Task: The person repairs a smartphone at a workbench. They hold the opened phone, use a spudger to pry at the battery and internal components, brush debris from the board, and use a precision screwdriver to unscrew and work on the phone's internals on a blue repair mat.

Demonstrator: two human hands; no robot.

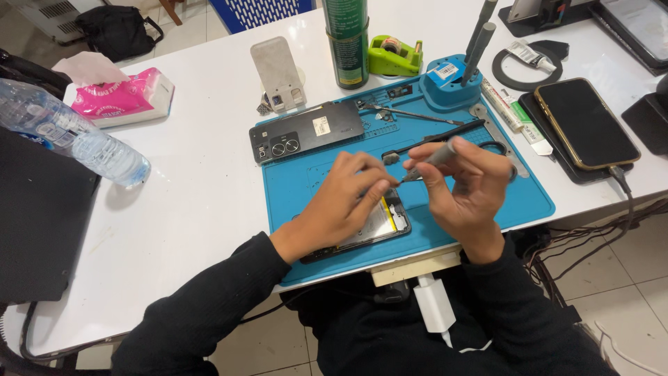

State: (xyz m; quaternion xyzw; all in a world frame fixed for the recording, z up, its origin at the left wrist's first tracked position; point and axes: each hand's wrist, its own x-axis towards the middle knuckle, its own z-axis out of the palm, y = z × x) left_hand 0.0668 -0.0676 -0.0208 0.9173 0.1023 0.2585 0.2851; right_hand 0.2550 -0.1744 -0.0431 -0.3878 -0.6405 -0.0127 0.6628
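An opened phone (381, 224) lies on the blue work mat (299, 188), its yellow-edged inside showing. My left hand (341, 205) rests on it, fingers pressed near its upper end. My right hand (463, 188) grips a grey screwdriver (435, 159) whose tip points down at the phone's top edge, just beside my left fingertips. The phone's dark back cover (306, 131) lies at the mat's far left corner.
A water bottle (69, 132) and pink tissue pack (122, 97) lie left. A green can (348, 42), tape dispenser (394, 56) and blue tool holder (449, 80) stand behind the mat. Black tweezers (445, 136) lie on it. Another phone (586, 122) sits right, cabled.
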